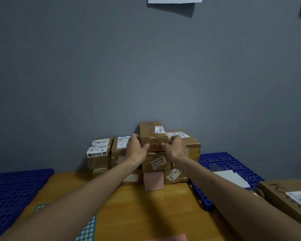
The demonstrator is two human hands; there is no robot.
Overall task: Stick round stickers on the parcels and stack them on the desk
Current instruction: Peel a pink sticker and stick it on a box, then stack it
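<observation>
Left hand [136,147]: fingers curled round the left side of the top parcel [152,136], thumb laid on its near face. Right hand [175,148]: gripping the right side of the same parcel, fingers hooked over its upper right edge, thumb on the near face. Top parcel: brown carton with red writing and a white barcode label at its upper right, held between both hands at the summit of the stack [146,162]; whether its underside sits fully on the carton below cannot be told. Stack: brown taped cartons in several tiers at the middle of the desk's far edge, against the grey wall [146,66], most bearing white shipping labels, one numbered 46-3301; a pink sheet [153,180] hangs on the lowest tier's near face. Desk [146,209]: yellow wood. Sticker sheet [89,230]: teal, rows of white round stickers, at the near edge left of centre, partly under the left forearm. Blue perforated mats: one [16,188] over the desk's left edge, one [224,162] over the right. White papers [233,178]: on the right mat. Loose parcel [288,197]: brown, labelled, near the desk's right near corner, beside the right forearm. Wall papers [174,0]: white, at the top of the view.
</observation>
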